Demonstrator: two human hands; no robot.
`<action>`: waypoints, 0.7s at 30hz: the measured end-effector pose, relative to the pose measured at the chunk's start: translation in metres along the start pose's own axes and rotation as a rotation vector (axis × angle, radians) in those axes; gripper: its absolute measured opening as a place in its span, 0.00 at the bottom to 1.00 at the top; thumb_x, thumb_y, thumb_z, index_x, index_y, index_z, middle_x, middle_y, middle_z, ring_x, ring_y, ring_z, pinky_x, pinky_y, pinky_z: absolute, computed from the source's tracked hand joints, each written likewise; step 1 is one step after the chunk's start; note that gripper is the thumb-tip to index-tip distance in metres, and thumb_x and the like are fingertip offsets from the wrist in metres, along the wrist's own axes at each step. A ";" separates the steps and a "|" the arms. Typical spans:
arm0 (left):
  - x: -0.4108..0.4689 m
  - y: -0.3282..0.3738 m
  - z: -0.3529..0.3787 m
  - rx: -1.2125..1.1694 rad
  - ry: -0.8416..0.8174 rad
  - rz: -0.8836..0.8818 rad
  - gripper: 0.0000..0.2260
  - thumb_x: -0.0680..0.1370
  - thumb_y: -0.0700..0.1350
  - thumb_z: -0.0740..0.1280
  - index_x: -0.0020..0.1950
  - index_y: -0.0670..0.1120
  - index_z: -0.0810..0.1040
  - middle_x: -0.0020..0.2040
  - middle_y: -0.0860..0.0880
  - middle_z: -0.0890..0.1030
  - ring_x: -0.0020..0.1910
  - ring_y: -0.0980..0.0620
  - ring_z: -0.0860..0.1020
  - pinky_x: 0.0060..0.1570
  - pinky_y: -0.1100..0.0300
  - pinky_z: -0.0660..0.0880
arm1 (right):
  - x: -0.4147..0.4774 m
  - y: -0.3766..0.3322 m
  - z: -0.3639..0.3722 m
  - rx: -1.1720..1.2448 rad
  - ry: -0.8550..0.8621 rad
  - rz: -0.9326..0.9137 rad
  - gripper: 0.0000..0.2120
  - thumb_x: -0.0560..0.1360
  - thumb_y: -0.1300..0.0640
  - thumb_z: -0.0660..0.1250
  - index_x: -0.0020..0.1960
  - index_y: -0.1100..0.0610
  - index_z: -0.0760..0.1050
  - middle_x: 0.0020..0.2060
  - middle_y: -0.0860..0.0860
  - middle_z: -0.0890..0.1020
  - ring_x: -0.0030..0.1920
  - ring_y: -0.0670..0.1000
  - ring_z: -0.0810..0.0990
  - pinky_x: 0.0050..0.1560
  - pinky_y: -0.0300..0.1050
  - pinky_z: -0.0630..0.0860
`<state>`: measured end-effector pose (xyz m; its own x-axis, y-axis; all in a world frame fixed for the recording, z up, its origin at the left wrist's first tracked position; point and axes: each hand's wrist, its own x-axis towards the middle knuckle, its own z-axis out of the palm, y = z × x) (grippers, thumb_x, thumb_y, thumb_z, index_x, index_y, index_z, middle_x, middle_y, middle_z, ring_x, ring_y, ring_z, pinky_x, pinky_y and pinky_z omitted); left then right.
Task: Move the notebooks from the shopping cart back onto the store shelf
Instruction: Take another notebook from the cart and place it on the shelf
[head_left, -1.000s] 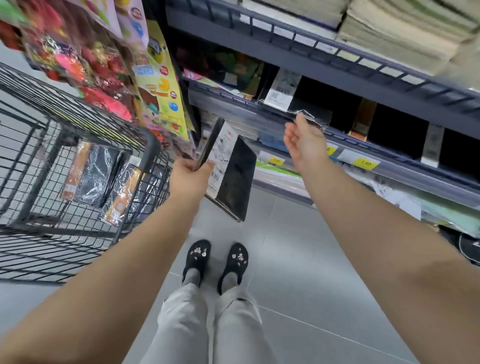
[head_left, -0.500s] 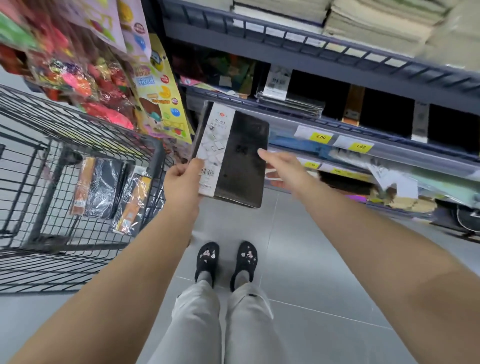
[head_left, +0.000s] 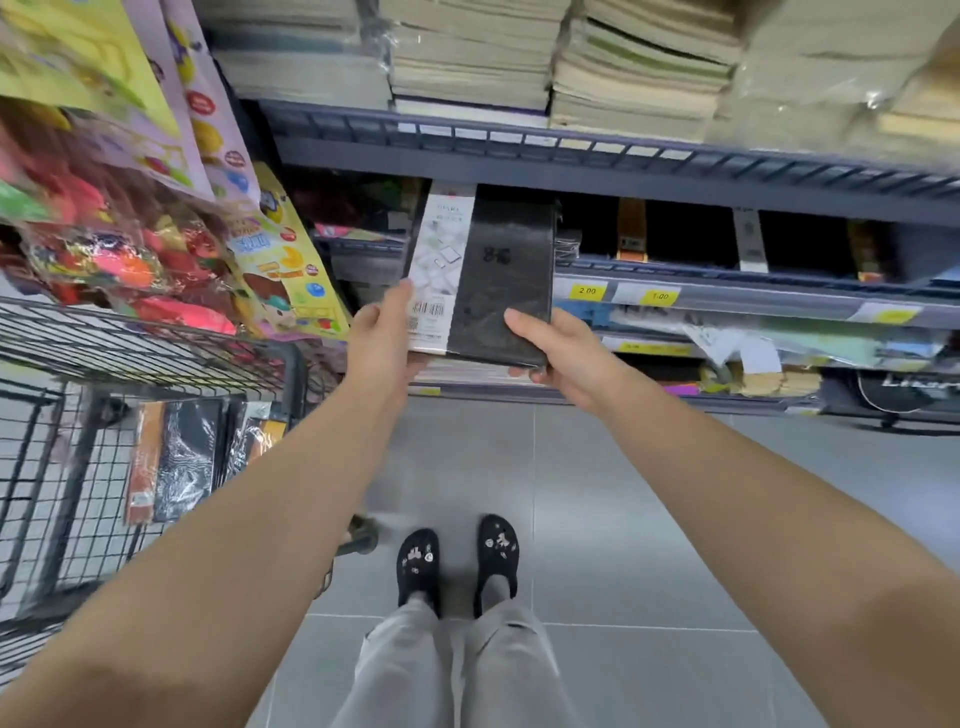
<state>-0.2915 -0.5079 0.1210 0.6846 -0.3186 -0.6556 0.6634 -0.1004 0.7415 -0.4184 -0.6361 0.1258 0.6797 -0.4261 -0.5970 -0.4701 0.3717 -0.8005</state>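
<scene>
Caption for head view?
Left hand and right hand hold a black notebook by the shelf; more notebooks lie in the cart.

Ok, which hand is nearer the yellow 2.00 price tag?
Right. The right hand grips the black notebook just below the 2.00 price tag; the left hand holds the notebook's far edge, toward the shopping cart.

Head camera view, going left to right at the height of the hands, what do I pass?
The shopping cart → left hand → black notebook, gripped by both hands → right hand → yellow price tags.
</scene>
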 end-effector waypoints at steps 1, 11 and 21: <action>0.008 0.002 0.005 0.057 -0.025 -0.009 0.11 0.78 0.55 0.62 0.51 0.48 0.77 0.47 0.50 0.83 0.46 0.53 0.82 0.39 0.59 0.78 | 0.006 -0.002 -0.007 0.026 0.032 0.009 0.06 0.76 0.48 0.66 0.51 0.48 0.75 0.42 0.44 0.83 0.34 0.47 0.81 0.26 0.33 0.66; 0.082 -0.003 0.004 0.824 -0.016 0.304 0.22 0.80 0.42 0.55 0.75 0.50 0.62 0.67 0.41 0.72 0.55 0.43 0.76 0.52 0.55 0.73 | 0.026 0.030 -0.021 0.585 0.162 0.175 0.05 0.75 0.56 0.69 0.48 0.56 0.76 0.43 0.50 0.81 0.36 0.44 0.76 0.40 0.33 0.78; 0.126 0.007 0.025 1.876 -0.194 0.483 0.40 0.77 0.47 0.64 0.78 0.46 0.38 0.79 0.48 0.38 0.78 0.45 0.41 0.75 0.47 0.46 | 0.049 0.028 0.004 0.376 0.241 0.017 0.10 0.80 0.51 0.62 0.49 0.57 0.78 0.43 0.51 0.82 0.41 0.45 0.79 0.45 0.37 0.79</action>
<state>-0.2079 -0.5723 0.0469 0.5570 -0.6930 -0.4576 -0.7432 -0.6619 0.0979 -0.3958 -0.6431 0.0748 0.5016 -0.5810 -0.6409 -0.2120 0.6357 -0.7422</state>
